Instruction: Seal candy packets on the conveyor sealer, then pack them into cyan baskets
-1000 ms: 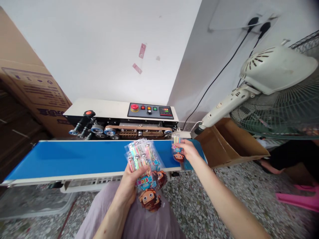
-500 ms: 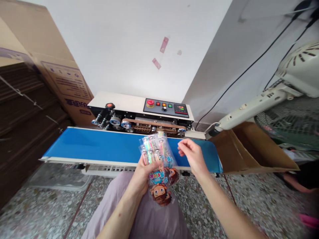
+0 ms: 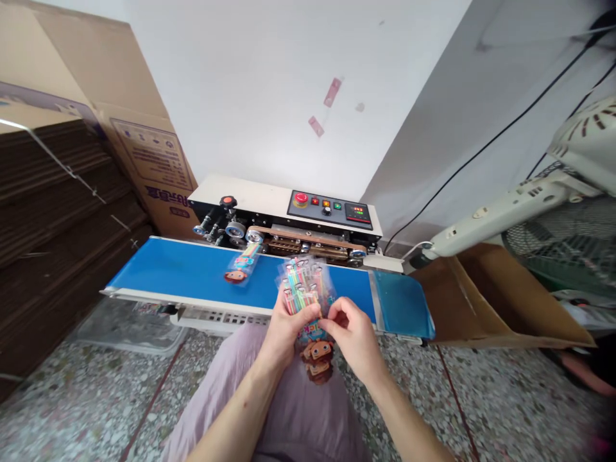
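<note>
Clock dirs are from the packets in our hands; we go biggest first. The white wall [image 3: 279, 96] fills 12 o'clock, & the speckled floor [image 3: 77, 410] shows below, on both sides of us. The tall carton [image 3: 149, 167] stands approx. 10 o'clock, w/ a dark pile tied w/ string [image 3: 48, 186] further out, betw. 9 & 10. The machine [image 3: 269, 202] sits approx. 11 to 12, & its blue belt [image 3: 187, 269] runs along our side of it, from approx. 9 round to 3. The open box [image 3: 474, 308] is at 3, just past the belt's end; the fan [image 3: 500, 208] is approx. 2.

Our left hand [image 3: 283, 327] is at the packets' 9 o'clock, closed round their edge w/ thumb on top, so we've got a firm hold. Our right hand [image 3: 353, 333] is approx. 3 o'clock, fingers curled; thumb & forefinger are in a narrow pinch, tips at the packets' right edge. Can't tell if a packet is caught betw. them.

The packets [image 3: 301, 292] themselves lie overlapped betw. our hands, over the belt's near edge, tops toward 12, brown cartoon heads toward 6. One lone packet [image 3: 242, 262] lies on the belt at approx. 10, well apart from both hands, its top end by the machine's rollers. Smallest: the red button [image 3: 301, 197], approx. 12, on the machine's panel.
</note>
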Tool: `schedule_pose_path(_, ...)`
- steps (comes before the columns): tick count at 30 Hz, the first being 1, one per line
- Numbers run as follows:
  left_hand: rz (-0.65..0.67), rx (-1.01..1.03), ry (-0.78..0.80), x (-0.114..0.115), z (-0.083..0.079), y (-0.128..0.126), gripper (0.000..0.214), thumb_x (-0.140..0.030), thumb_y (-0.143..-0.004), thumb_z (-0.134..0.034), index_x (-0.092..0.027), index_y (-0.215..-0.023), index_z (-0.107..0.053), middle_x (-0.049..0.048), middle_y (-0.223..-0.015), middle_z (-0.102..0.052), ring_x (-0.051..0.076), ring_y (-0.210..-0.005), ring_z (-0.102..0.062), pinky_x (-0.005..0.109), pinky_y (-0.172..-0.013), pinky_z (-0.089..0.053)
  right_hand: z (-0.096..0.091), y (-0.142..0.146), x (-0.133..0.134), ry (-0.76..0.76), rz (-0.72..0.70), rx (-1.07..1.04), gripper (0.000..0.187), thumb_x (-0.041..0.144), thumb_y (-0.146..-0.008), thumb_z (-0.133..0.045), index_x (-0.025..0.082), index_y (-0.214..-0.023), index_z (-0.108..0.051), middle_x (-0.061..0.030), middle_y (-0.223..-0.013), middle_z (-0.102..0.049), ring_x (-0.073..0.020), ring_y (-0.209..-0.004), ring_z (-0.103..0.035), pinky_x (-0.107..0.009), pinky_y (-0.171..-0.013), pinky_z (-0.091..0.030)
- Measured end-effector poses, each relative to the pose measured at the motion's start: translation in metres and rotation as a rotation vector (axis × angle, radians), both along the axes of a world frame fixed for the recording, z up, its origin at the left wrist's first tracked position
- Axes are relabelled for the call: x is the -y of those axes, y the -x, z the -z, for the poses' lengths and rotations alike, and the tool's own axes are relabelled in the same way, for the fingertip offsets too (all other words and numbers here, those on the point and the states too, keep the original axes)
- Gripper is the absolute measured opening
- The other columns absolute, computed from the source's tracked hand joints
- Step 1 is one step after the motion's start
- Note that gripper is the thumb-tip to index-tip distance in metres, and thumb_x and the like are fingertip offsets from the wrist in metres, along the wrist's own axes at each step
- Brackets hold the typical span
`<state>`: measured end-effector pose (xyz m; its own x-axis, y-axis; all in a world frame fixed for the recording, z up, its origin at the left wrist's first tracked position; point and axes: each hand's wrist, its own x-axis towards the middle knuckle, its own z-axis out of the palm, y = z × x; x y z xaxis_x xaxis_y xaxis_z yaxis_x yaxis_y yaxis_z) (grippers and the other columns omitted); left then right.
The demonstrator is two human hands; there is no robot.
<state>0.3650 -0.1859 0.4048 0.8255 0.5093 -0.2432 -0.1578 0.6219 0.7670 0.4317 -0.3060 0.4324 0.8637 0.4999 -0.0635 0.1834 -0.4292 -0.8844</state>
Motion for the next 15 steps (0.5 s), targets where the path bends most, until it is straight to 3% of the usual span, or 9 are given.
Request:
schedule_pose_path(5,0.025,0.002,0.026,0.000,-0.002,0.000,0.056,-0.024,-0.066,-0.088,-0.019,-0.113,-0.059,0.0091,-0.108,-0.072,0.024,-0.092,-0.070,0.035,-0.083,-0.056,0.003,-0.008,0.009,-0.158,0.061,-0.178,0.024,0.036,-0.078,-0.068,0.022,-0.068,-0.050,0.0039,-0.064,-0.051,-0.0142,-0.061,-0.049,-0.027,-0.060,-0.038)
schedule_pose_path(10,0.031,-0.003,0.076,-0.002,-0.004,0.001,0.059,-0.026,-0.066,-0.087,-0.019,-0.117,-0.058,0.0100,-0.109,-0.073,0.026,-0.088,-0.072,0.038,-0.081,-0.058,0.000,-0.011,0.016,-0.428,0.219,-0.413,0.034,0.040,-0.068,-0.079,0.022,-0.070,-0.051,0.0047,-0.065,-0.051,-0.0119,-0.060,-0.047,-0.024,-0.056,-0.040)
schedule_pose_path(15,0.031,-0.060,0.080,-0.002,-0.006,0.000,0.060,-0.027,-0.065,-0.088,-0.017,-0.116,-0.057,0.0109,-0.105,-0.073,0.025,-0.083,-0.072,0.034,-0.074,-0.059,-0.002,-0.025,0.019,-0.711,0.247,-0.679,0.040,0.036,-0.063,-0.085,0.025,-0.096,-0.065,-0.0005,-0.087,-0.067,-0.0161,-0.074,-0.062,-0.028,-0.066,-0.051)
